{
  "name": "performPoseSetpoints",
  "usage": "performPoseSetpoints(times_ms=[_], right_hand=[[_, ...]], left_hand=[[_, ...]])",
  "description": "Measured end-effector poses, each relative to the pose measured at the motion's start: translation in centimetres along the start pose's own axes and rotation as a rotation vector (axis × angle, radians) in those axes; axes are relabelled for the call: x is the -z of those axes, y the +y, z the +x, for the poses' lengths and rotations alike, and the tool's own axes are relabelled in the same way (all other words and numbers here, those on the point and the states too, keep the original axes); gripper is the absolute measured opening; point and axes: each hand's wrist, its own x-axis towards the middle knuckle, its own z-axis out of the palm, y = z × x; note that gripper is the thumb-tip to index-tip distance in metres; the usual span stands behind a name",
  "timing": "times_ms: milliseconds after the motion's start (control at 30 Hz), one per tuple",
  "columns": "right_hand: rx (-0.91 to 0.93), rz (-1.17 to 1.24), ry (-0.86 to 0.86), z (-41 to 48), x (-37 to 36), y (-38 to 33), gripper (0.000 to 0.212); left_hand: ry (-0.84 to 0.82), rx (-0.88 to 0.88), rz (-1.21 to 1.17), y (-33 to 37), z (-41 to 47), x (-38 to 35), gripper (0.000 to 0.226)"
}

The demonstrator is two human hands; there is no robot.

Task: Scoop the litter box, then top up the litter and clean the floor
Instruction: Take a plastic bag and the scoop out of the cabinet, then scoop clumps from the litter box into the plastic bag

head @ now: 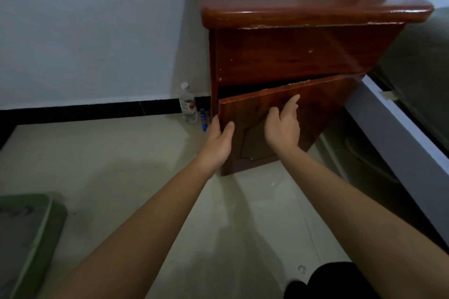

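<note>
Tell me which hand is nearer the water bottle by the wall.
Left. The left hand grips the cabinet door's left edge, just right of the water bottle; the right hand rests further right on the door's front.

No legible txt anywhere. Only candidate was the clear plastic bottle (188, 104), standing on the floor by the baseboard, just left of where the left hand (220, 139) gripped the cabinet door (315, 107) edge: its white label w/ a red patch carried print too small & blurred to read. The blue item (203, 119) beside it, btwn bottle & that grip, showed no readable marks either. No brands, nos. or signs made out on the door.
</note>
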Motion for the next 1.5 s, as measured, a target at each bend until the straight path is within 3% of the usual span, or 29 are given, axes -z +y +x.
performPoseSetpoints(times_ms=[67, 167, 233, 400, 567, 667, 833, 1000, 1233, 1500], right_hand=[[0.064, 0.009, -0.060, 0.7, -0.8, 0.5, 0.071], [0.153, 0.005, -0.142, 1.7, -2.5, 1.1, 0.080], [0.172, -0.019, -0.096, 2.1, -3.7, 1.5, 0.085], [0.037, -0.047, 0.075, 2.3, -6.5, -0.3, 0.089], [0.007, -0.094, -0.001, -0.9, -11.4, -2.5, 0.096], [0.114, -0.142, -0.165, -5.5, -15.4, -4.3, 0.093], [0.633, -0.260, -0.578, -17.2, -24.5, -8.6, 0.067], [0.935, -0.355, -0.873, -29.9, -31.7, -11.9, 0.053], [1.164, -0.709, -1.274, -41.0, -35.5, -12.0, 0.036], [1.119, -0.815, -1.476, -44.7, -39.6, -8.3, 0.036]], left_hand=[[-0.023, 0.007, 0.058, -0.1, 0.9, -0.2, 0.073], [-0.121, 0.045, 0.200, 0.2, 1.6, -0.7, 0.063], [-0.115, 0.019, 0.268, 0.6, 1.5, -0.8, 0.059], [0.103, -0.023, 0.492, -1.6, -0.6, 5.4, 0.057], [0.307, 0.078, 0.866, -5.9, -7.5, 17.5, 0.057], [0.408, 0.226, 0.937, -8.9, -13.3, 24.5, 0.057], [0.585, 0.363, 0.894, -13.1, -23.8, 33.9, 0.057], [0.687, 0.455, 0.888, -17.2, -34.0, 40.4, 0.055], [0.703, 0.630, 0.700, -23.4, -45.2, 43.4, 0.045], [0.589, 0.876, 0.605, -27.8, -49.6, 43.5, 0.044]])
